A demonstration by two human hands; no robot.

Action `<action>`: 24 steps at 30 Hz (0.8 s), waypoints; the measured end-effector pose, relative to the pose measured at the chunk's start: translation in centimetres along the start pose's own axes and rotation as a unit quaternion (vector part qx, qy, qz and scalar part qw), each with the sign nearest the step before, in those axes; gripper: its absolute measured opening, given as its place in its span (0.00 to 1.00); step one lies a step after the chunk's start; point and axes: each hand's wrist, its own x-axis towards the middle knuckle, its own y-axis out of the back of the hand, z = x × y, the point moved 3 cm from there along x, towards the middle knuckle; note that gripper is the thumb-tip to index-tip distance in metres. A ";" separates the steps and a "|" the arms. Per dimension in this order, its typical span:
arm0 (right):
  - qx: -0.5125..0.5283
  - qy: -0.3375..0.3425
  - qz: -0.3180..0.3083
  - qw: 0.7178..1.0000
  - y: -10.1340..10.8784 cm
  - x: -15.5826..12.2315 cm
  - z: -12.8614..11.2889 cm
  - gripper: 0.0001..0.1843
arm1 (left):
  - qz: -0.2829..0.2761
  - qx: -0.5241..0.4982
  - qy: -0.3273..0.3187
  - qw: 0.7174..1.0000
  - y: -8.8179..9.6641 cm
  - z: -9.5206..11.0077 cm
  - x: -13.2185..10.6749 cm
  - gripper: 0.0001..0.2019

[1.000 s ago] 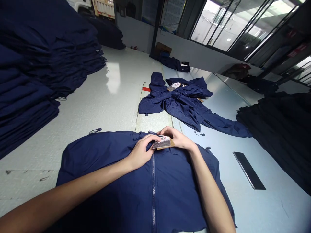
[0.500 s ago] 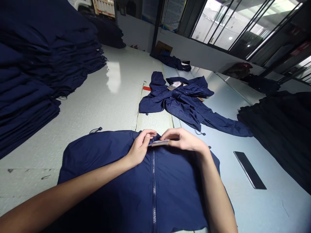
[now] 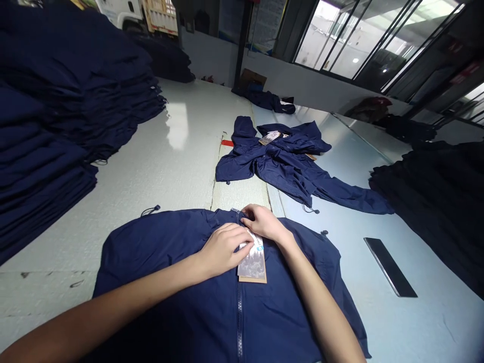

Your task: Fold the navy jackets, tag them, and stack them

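From the head view, a navy zip jacket (image 3: 212,312) lies flat on a pale surface (image 3: 177,201), its collar (image 3: 227,217) pointing away from the person. A cardboard hang tag (image 3: 252,264) rests on the chest just below the collar, covering the top of the zip. The left hand (image 3: 223,249) lies over the tag's upper end, its grip closed on that end, with the lower edge of the tag left showing. The right hand (image 3: 262,223) sits at the collar, just beside the left hand, its fingers curled into a narrow grip; whether they pinch a fold of fabric, I cannot tell.

A drawcord toggle (image 3: 151,208) trails off the jacket's edge onto the surface left of the collar. Beyond the collar, a pale strip of surface separates this jacket from a crumpled navy jacket (image 3: 280,166) carrying its own tag (image 3: 269,137). Tall stacks of folded navy garments (image 3: 64,126) rise to the left, near the jacket's shoulder. To the right, a dark flat slab (image 3: 390,267) lies well apart from the right arm, and a dark heap of garments (image 3: 427,217) lies past it
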 end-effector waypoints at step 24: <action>0.244 0.072 -0.139 0.957 2.8 -1.3 -0.3 0.22 | 0.068 0.103 -0.056 0.991 2.6 -3.2 -0.6 0.16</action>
